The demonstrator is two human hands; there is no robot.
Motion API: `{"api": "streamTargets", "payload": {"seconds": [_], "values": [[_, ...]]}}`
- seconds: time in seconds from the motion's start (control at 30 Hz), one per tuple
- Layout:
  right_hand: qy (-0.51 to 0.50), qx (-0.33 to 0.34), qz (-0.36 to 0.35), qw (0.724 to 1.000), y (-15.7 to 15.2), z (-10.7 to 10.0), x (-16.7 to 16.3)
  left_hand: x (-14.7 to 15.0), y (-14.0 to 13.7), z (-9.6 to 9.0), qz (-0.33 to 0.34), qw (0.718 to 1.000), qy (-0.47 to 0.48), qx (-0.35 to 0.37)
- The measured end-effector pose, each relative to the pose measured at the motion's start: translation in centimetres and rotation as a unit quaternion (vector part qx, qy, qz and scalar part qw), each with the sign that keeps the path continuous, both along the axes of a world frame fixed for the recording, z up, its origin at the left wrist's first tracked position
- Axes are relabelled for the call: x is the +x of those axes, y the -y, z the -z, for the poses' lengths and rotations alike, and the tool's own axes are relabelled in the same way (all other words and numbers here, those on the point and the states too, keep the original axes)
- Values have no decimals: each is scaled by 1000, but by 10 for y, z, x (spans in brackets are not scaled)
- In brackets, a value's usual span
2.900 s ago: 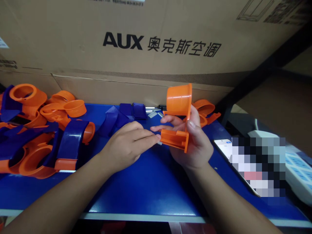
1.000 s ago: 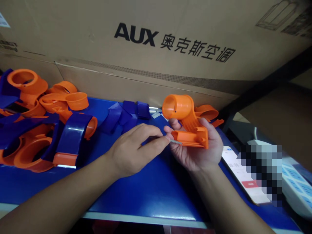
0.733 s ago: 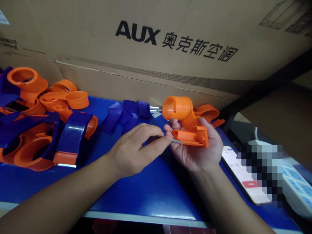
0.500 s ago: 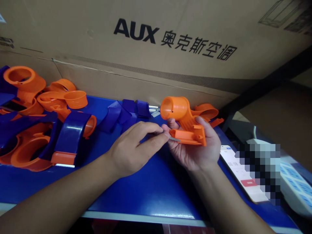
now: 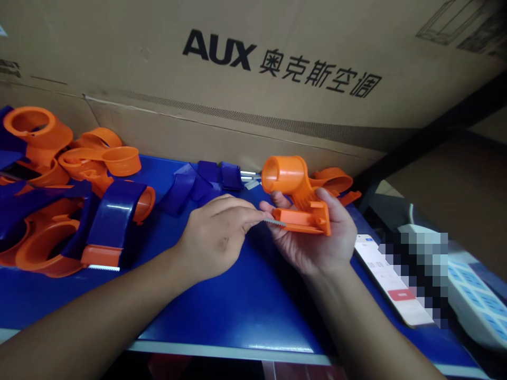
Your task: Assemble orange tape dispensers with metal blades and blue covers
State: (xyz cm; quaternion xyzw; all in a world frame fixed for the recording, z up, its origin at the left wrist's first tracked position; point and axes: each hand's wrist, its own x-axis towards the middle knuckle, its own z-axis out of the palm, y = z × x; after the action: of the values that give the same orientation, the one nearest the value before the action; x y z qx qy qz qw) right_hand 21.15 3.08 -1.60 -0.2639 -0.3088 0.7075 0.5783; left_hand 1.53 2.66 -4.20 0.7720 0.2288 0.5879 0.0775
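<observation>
My left hand (image 5: 216,237) pinches a small serrated metal blade (image 5: 274,222) between thumb and fingertips. The blade's toothed end lies against the near edge of the orange plastic tape dispenser body (image 5: 299,220). That body rests in my right hand (image 5: 317,256), palm up, with the thumb curled at its right side and fingertips showing on the left. The dispenser's round hub (image 5: 279,174) points away from me, above the fingers. Part of the blade is hidden by my left fingers.
Orange and blue tape dispensers (image 5: 114,216) are piled on the left of the blue table (image 5: 225,316). Blue plastic pieces (image 5: 186,184) and loose metal blades (image 5: 250,182) lie at the back. More orange parts (image 5: 332,179), a phone (image 5: 390,285) and a power strip (image 5: 471,295) sit right. A carton (image 5: 158,68) stands behind.
My left fingers have drawn back slightly left, and more of the serrated blade shows along the dispenser edge. My right hand still holds the orange body in nearly the same place.
</observation>
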Motion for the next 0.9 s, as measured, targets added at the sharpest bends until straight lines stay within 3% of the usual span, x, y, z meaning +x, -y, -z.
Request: {"api": "streamTargets", "payload": {"seconds": [0.17, 0.33, 0.53, 0.9], "values": [[0, 1, 18, 1000, -1, 2, 0, 0, 3, -2, -20, 997, 31, -69], [-5, -6, 36, 999, -1, 1, -1, 0, 5, 3, 13, 980, 72, -185], [-10, -20, 42, 999, -2, 1, -1, 1, 9, 0, 25, 959, 80, -272], [9, -7, 16, 1000, -2, 3, -3, 5, 12, -4, 57, 938, 107, -325]]}}
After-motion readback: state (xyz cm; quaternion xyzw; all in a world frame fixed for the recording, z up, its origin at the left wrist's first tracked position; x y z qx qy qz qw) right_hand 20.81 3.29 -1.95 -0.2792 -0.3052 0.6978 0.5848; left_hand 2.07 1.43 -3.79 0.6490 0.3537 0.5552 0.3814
